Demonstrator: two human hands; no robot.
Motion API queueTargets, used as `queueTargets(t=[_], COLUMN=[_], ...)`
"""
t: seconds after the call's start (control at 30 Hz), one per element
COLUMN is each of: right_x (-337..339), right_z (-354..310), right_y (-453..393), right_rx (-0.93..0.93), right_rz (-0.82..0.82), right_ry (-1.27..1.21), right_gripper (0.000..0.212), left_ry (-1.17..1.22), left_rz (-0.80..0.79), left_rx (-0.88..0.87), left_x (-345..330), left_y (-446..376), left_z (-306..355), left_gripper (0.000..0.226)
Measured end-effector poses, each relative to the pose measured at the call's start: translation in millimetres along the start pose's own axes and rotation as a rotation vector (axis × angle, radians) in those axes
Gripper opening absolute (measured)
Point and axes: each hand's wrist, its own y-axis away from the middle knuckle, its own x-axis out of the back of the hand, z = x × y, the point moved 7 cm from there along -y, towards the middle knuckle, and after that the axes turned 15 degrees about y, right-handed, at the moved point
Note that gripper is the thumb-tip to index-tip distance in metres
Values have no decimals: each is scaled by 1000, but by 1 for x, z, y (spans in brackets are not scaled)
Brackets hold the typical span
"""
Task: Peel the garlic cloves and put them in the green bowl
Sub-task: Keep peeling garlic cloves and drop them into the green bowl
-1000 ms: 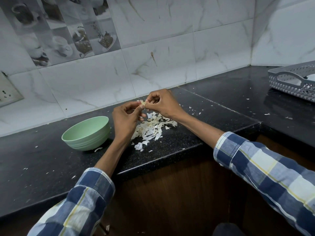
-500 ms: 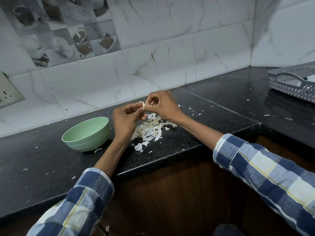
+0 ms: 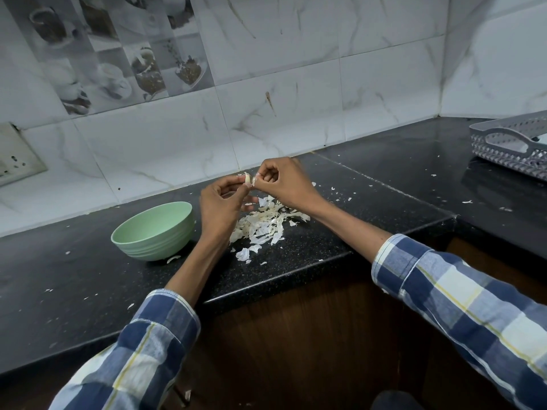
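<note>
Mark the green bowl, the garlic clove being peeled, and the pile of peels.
green bowl (image 3: 154,242): head view, on its outer wall.
garlic clove (image 3: 247,179): head view, on the bit showing between the fingertips of both hands.
pile of peels (image 3: 263,224): head view, middle of the heap.

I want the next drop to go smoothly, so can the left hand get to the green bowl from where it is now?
Probably yes. The left hand pinches the garlic clove just right of the green bowl, whose open top faces up with nothing over it. Only bare counter lies between them.
</note>
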Motion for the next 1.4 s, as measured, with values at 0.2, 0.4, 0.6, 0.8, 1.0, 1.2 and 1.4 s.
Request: queueTargets(t=[0.2,0.4,0.6,0.8,1.0,1.2,1.4], right_x=[3,-3,-3,-12,-1,7,18], right_z=[8,11,11,11,7,8,20], right_y=[-3,0,2,15,25,24,19], right_rx=[-23,34,52,15,-45,-65,-42], right_rz=[-21,-122,-202,-226,-174,-170,-286], right_ry=[-37,2,-53,17,-15,-8,-20], right_gripper=[23,22,18,24,39,40,20], left_ry=[-258,-521,-643,-843,-959,-975,-991], left_rz=[38,16,74,317,423,323,66], left_rx=[-163,-282,-363,-423,-262,-304,-442], left_x=[2,-7,14,60,89,80,34], left_y=[4,15,37,55,59,57,47], left_z=[12,25,63,113,125,118,96], left_gripper=[16,18,13,13,26,27,23])
